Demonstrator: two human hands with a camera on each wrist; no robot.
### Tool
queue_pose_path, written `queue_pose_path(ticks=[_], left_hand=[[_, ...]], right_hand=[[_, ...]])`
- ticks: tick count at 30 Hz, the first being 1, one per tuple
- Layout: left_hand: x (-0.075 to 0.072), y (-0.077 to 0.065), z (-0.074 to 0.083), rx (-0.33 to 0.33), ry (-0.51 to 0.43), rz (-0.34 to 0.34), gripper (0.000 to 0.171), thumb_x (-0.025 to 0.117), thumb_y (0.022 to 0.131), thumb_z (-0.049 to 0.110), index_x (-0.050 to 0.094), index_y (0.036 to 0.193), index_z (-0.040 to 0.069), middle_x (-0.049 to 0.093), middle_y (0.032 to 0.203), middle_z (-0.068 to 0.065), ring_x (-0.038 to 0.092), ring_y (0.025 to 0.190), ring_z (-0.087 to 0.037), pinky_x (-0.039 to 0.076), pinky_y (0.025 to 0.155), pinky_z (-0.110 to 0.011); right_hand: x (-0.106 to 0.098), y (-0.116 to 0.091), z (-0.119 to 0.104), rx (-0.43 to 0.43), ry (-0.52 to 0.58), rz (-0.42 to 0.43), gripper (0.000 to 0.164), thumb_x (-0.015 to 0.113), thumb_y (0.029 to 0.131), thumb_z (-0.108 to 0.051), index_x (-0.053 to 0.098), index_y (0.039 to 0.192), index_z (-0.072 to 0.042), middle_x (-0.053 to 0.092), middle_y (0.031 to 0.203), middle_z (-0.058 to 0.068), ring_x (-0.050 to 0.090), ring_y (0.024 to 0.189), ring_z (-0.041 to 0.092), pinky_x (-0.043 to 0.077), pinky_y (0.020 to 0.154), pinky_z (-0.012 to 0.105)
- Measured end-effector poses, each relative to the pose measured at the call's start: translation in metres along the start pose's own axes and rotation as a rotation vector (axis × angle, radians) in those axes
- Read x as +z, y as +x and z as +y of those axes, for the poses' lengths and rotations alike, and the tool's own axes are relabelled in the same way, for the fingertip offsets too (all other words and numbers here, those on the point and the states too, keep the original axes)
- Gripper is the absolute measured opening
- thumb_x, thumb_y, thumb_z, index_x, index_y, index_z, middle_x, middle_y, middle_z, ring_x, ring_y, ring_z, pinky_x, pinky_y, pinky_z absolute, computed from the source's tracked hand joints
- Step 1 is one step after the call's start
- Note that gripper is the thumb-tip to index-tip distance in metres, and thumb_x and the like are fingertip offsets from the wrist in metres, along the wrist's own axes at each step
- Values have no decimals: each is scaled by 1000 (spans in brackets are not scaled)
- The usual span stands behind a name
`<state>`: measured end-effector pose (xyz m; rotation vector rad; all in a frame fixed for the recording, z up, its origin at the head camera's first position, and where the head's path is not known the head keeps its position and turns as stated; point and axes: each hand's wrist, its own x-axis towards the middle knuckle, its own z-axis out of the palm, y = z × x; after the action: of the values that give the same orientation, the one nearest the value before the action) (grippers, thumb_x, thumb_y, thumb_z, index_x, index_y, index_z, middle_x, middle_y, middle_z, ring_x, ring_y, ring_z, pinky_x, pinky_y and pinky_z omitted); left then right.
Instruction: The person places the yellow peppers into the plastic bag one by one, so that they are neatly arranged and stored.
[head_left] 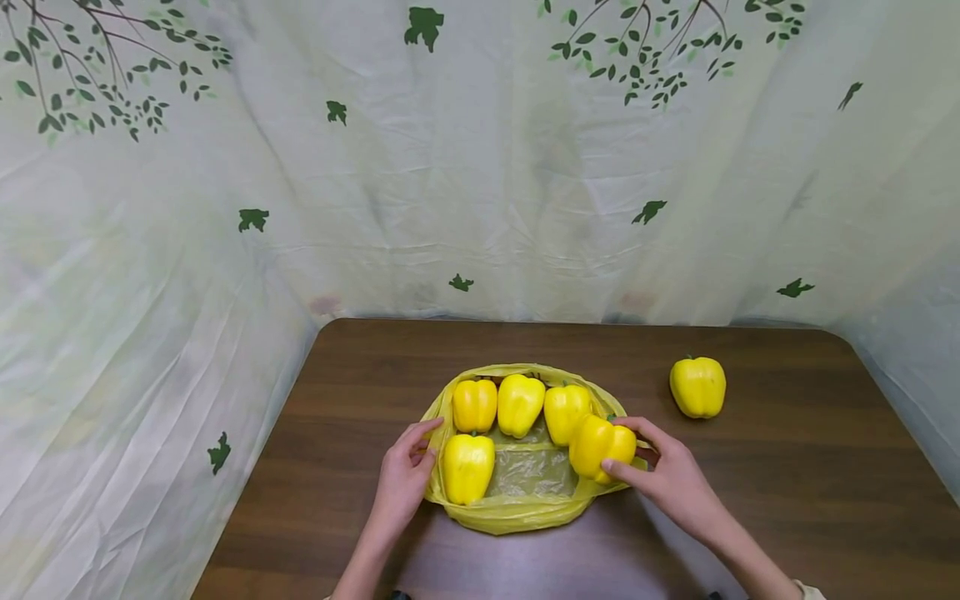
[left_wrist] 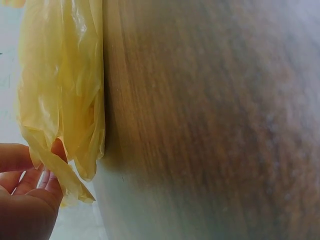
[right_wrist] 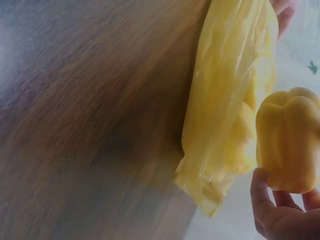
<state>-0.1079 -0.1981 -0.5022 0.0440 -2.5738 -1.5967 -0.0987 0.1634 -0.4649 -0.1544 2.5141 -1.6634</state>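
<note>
A yellow plastic bag [head_left: 510, 518] lies spread wide on the table, its mouth facing up. Inside it, several yellow bell peppers [head_left: 468, 468] stand along the back and left sides. My left hand [head_left: 405, 475] holds the bag's left rim; the left wrist view shows a strip of the plastic between thumb and fingers [left_wrist: 30, 175]. Between the thumb and fingers of my right hand [head_left: 671, 475] is another yellow bell pepper [head_left: 600, 448], held over the bag's right side. From the right wrist view, this pepper [right_wrist: 290, 145] is above the bag's rim.
One more yellow bell pepper [head_left: 698, 387] stands on the brown wooden table [head_left: 787, 467], to the right of the bag. Pale curtains [head_left: 510, 183] with printed leaves hang behind the table and at its sides.
</note>
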Motion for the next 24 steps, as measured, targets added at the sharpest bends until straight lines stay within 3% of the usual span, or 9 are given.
queue_pose_path(ticks=[6, 14, 16, 20, 24], left_hand=[[0, 0, 1, 2, 1, -2, 42, 59, 90, -11, 67, 124, 11, 64, 119, -6, 58, 91, -23, 50, 81, -25], [1, 2, 0, 17, -26, 3, 41, 59, 89, -12, 68, 123, 10, 64, 119, -6, 58, 90, -23, 51, 81, -25], [-1, 0, 12, 10, -20, -3, 40, 58, 89, -13, 67, 124, 6, 64, 118, -9, 58, 90, -24, 51, 81, -25], [-2, 0, 15, -10, -10, -6, 40, 57, 89, -13, 66, 125, 4, 63, 120, -11, 57, 91, -25, 50, 81, -25], [0, 2, 1, -4, -14, -1, 42, 58, 89, -12, 67, 125, 9, 64, 120, -7, 57, 92, -23, 50, 81, -24]], right_hand=[[9, 2, -1, 5, 18, -13, 53, 83, 79, -34, 60, 124, -18, 57, 129, 8, 62, 106, 25, 53, 86, 34], [21, 6, -3, -39, 17, -8, 53, 83, 78, -34, 61, 124, -19, 58, 125, 5, 60, 108, 21, 49, 93, 37], [24, 6, -4, -38, 42, -21, 52, 83, 78, -33, 61, 123, -19, 58, 125, 6, 60, 108, 21, 49, 93, 35], [31, 7, -6, 6, 95, -55, 53, 84, 78, -31, 61, 124, -18, 55, 129, 9, 61, 108, 23, 51, 90, 33], [38, 8, -9, 32, 112, -82, 53, 84, 77, -31, 61, 124, -18, 56, 130, 8, 60, 110, 23, 51, 91, 33]])
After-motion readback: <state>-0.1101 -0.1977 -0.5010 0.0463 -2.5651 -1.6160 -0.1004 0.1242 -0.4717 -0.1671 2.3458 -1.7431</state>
